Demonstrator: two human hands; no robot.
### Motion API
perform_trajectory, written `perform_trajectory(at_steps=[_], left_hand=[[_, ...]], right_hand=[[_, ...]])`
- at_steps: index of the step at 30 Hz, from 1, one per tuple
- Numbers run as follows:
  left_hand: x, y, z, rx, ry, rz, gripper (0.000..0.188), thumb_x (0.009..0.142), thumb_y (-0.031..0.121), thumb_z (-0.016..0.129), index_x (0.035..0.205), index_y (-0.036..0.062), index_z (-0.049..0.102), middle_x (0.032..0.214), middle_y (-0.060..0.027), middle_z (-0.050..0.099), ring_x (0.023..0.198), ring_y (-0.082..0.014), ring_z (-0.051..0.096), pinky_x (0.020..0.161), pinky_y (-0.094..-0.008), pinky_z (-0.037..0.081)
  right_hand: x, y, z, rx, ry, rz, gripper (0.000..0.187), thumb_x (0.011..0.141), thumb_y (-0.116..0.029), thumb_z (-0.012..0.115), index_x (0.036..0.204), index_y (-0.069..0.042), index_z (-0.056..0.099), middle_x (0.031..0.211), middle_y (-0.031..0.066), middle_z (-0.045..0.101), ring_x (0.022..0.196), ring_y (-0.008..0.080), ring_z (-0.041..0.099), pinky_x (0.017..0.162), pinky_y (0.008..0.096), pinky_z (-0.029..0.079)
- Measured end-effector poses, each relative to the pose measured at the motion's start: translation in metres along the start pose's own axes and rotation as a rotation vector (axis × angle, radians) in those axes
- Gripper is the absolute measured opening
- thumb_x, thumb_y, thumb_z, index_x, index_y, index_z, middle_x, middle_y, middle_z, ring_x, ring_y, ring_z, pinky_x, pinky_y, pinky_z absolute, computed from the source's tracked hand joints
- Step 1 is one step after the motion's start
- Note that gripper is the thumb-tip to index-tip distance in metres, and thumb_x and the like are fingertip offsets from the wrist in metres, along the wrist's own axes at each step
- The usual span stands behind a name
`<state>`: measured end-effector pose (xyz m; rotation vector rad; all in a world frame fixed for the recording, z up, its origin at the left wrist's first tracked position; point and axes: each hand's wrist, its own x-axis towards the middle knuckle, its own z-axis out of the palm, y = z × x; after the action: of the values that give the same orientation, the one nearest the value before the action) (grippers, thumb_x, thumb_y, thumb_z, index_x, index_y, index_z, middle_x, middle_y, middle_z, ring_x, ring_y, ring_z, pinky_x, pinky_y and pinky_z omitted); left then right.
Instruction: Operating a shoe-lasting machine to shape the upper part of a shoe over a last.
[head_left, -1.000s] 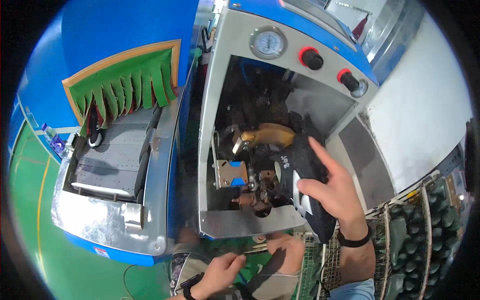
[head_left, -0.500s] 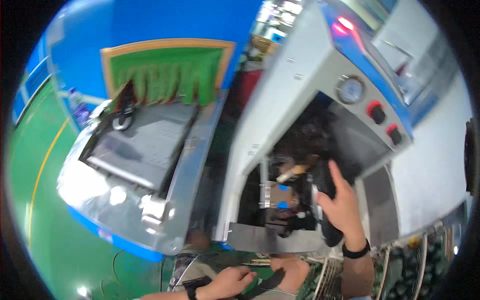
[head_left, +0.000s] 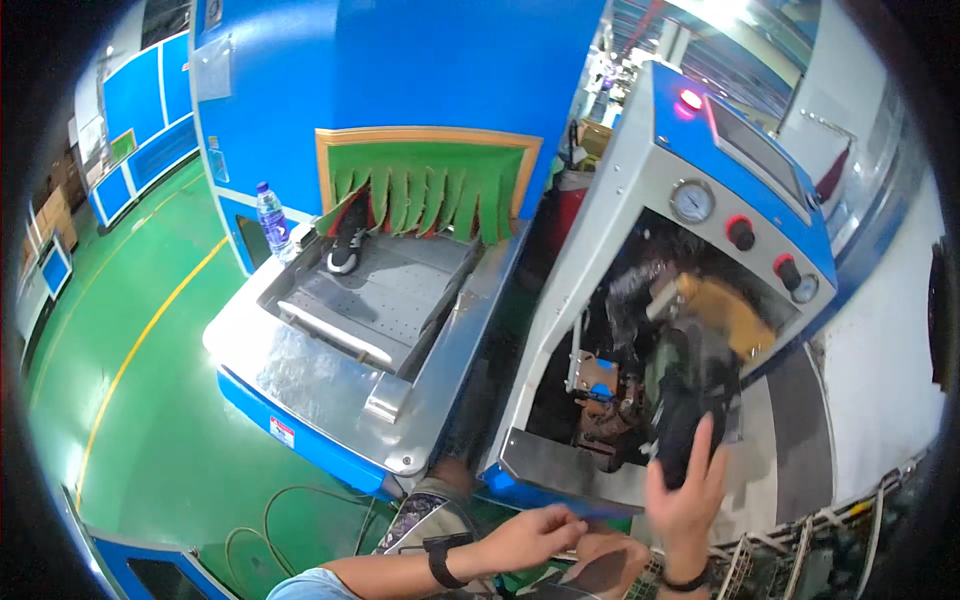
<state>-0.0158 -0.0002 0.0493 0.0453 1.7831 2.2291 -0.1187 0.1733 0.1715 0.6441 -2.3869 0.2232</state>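
My right hand (head_left: pixel 690 492) is at the near end of a black shoe (head_left: pixel 682 420) in the opening of a blue and grey machine (head_left: pixel 545 345). Its fingers are spread, thumb on one side of the shoe and index finger along the other, seemingly not gripping. The shoe's far part is blurred below a tan pad (head_left: pixel 725 312), so its outline there is unclear. Above my lap, my left hand (head_left: pixel 540 535) is loosely closed, its fingers curled in, with no object visible in it.
Left of the machine, a metal conveyor bed (head_left: pixel 390 290) carries another black shoe (head_left: pixel 346 247) below green curtain strips (head_left: pixel 430 195). A water bottle (head_left: pixel 272 218) stands on its edge. Wire racks (head_left: pixel 800 545) line the lower right. A hose (head_left: pixel 268 530) lies on the green floor.
My right hand has drawn back down along the shoe toward its near end, fingers wider apart. The tan pad shows larger and farther right. My left hand has curled more; the view has shifted.
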Motion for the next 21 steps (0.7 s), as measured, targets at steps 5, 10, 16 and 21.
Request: perform_trajectory(at_steps=[5,10,16,21], left_hand=[[0.005,0.038,0.002,-0.949,-0.472,-0.291,0.083,0.096,0.070,0.045,0.147,0.0044,0.039,0.133,-0.0130,0.056,0.120,-0.0254,0.058,0.103,-0.0400,0.047],[-0.008,0.022,0.004,-0.536,-0.135,-0.517,0.048,0.098,0.043,0.058,0.123,0.0024,0.063,0.116,-0.0119,0.068,0.103,-0.0257,0.066,0.092,-0.0400,0.053],[-0.039,-0.001,-0.007,-0.042,-0.103,-0.226,0.036,0.087,0.033,0.074,0.108,0.0039,0.069,0.095,-0.0070,0.068,0.083,-0.0186,0.062,0.076,-0.0305,0.050],[-0.066,0.025,-0.042,0.202,-0.103,-0.254,0.039,0.088,0.035,0.073,0.110,0.0032,0.069,0.098,-0.0091,0.069,0.086,-0.0209,0.063,0.078,-0.0322,0.050]], right_hand=[[-0.102,-0.013,-0.068,0.164,-0.172,-0.200,0.065,0.085,-0.018,0.075,0.140,0.004,0.048,0.132,0.0326,0.051,0.110,0.0457,0.059,0.093,0.0506,0.050],[-0.083,0.011,-0.043,1.069,-0.428,0.455,0.091,0.084,-0.043,0.078,0.154,-0.005,0.032,0.135,0.0292,0.055,0.107,0.0405,0.067,0.089,0.0397,0.055],[0.011,-0.002,0.037,1.771,0.087,0.868,0.069,0.089,-0.020,0.073,0.147,0.000,0.042,0.113,0.0106,0.068,0.098,0.0156,0.064,0.088,0.0289,0.052],[-0.134,0.042,-0.055,0.935,-0.114,0.583,0.080,0.084,-0.020,0.080,0.152,-0.005,0.040,0.133,0.0159,0.064,0.110,0.0235,0.067,0.094,0.0316,0.050]])
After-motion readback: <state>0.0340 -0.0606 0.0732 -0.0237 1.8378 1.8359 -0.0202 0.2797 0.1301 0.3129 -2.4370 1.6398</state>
